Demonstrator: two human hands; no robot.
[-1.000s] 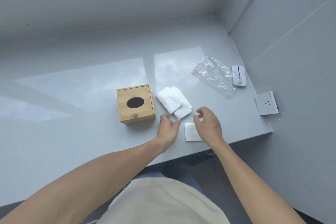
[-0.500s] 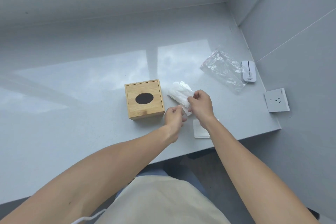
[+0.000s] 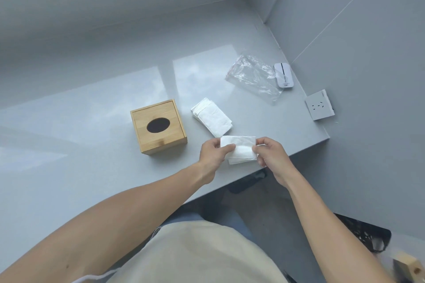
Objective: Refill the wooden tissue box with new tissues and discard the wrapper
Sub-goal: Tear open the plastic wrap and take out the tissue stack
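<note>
Nearest the camera, both hands hold one folded white tissue (image 3: pixel 239 147) just above the front edge of the grey tabletop (image 3: pixel 92 167): the left hand (image 3: pixel 212 153) pinches its left end between thumb and fingers, and the right hand (image 3: pixel 270 153) pinches its right end the same way. The tissue is a flat, creased rectangle stretched level between them. Under it lies another white sheet (image 3: pixel 241 161), seemingly resting on the tabletop, though the hands hide most of it. Just beyond, a stack (image 3: pixel 211 116) of folded tissues lies flat and slightly fanned, angled toward the right. To its left, near but apart, stands the box (image 3: pixel 158 127), light wood, its lid on, with a dark oval slot on top. Farther back and to the right, a crumpled clear wrapper (image 3: pixel 253 76) with a red strip along one edge lies on the tabletop, touching a small white device (image 3: pixel 283 75) by the wall. A white socket plate (image 3: pixel 319 105) sits on the right wall. Nothing lies between the hands and the box.
</note>
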